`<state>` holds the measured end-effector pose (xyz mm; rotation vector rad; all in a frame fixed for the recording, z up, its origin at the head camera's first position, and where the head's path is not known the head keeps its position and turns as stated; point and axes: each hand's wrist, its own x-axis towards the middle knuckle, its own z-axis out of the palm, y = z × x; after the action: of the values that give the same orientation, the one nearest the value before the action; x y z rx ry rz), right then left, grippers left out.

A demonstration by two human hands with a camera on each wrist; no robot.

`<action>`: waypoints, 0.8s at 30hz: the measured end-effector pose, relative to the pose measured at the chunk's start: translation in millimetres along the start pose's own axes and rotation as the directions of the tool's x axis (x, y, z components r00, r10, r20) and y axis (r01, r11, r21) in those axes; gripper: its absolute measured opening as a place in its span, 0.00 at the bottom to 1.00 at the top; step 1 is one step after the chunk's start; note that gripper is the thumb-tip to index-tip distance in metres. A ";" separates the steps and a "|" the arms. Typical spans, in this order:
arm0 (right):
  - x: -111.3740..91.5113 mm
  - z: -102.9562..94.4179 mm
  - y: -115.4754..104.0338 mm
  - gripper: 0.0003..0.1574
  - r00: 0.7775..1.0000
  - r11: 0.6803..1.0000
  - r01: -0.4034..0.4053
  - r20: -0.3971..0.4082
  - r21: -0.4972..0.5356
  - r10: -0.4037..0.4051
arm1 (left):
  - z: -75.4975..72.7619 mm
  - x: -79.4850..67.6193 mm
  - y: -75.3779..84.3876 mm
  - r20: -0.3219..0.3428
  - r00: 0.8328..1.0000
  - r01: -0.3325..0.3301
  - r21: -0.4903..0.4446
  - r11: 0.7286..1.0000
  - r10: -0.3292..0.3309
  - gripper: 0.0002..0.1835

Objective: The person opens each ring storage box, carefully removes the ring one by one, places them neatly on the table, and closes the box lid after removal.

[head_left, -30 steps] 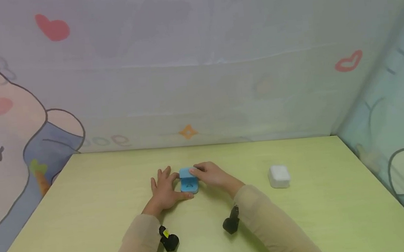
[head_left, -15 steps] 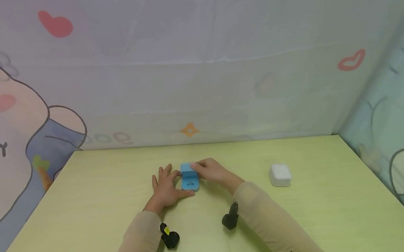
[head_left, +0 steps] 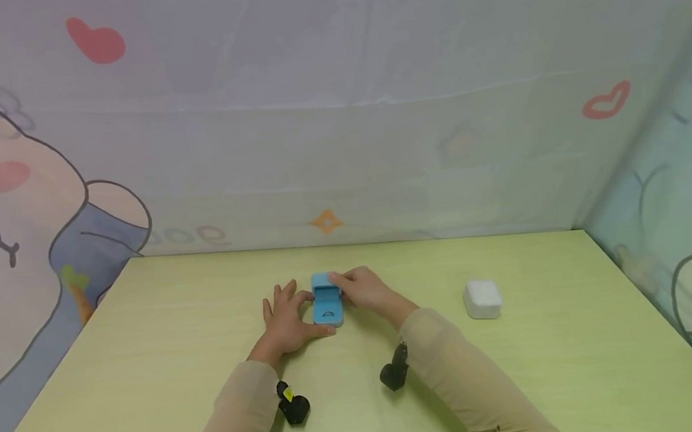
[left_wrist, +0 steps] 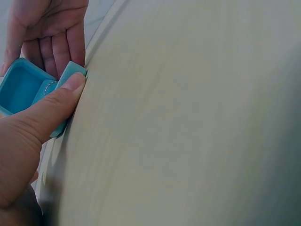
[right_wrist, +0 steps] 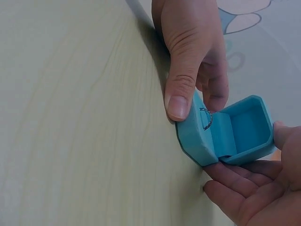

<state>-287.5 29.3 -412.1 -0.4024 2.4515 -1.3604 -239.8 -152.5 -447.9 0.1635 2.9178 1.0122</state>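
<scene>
Blue ring box (head_left: 326, 297) gripped from both sides

Nearest, short of the fingers: beige sleeves (head_left: 234, 418) with black devices (head_left: 295, 410) by the cuffs. Next, gripping the base (right_wrist: 200, 141) with the left hand (head_left: 287, 324): thumb laid along the front, forefinger at the side, parted only by the box, with the other fingers fanned off to the left. Just past that thumb, upright in the base: a ring (right_wrist: 207, 118). Beyond the ring, raised: the lid (right_wrist: 247, 126), held in the right hand (head_left: 367, 289) with thumb on the rim and lightly bent fingers along the side, close-set around the box. Well apart, to the right of the right fingers, on the same pale table (head_left: 119, 373): a white box (head_left: 483, 299). Farthest, beyond all the fingertips: a cloth backdrop (head_left: 370, 138) with hearts (head_left: 97, 44) and a cartoon animal (head_left: 25, 223).
</scene>
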 end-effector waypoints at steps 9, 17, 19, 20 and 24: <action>0.8 2.8 -1.6 0.33 0.996 0.999 -0.041 -0.085 -0.011 0.040 | 0.5 -0.5 0.2 0.002 1.000 0.000 0.003 1.000 0.000 0.37; -1.6 3.1 -1.6 0.33 0.989 0.999 -0.050 -0.141 -0.022 0.046 | 1.7 -0.8 2.4 0.002 1.000 -0.008 -0.010 1.000 0.008 0.36; -3.2 1.7 -1.0 0.33 0.989 0.999 -0.042 -0.146 -0.034 0.037 | 2.6 -0.7 3.2 0.003 1.000 -0.009 -0.011 1.000 0.009 0.36; -4.2 0.8 -0.7 0.32 0.988 0.999 -0.039 -0.148 -0.037 0.033 | 2.9 -0.5 4.0 0.002 1.000 -0.010 -0.012 1.000 0.010 0.36; -8.7 -4.1 1.0 0.30 0.988 0.999 -0.021 -0.152 -0.046 0.014 | 3.9 0.0 6.5 0.000 1.000 -0.011 -0.009 1.000 0.011 0.37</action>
<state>-281.4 36.3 -409.8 -0.2975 2.6078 -1.3748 -238.9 -145.0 -446.9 0.1791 2.9156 1.0263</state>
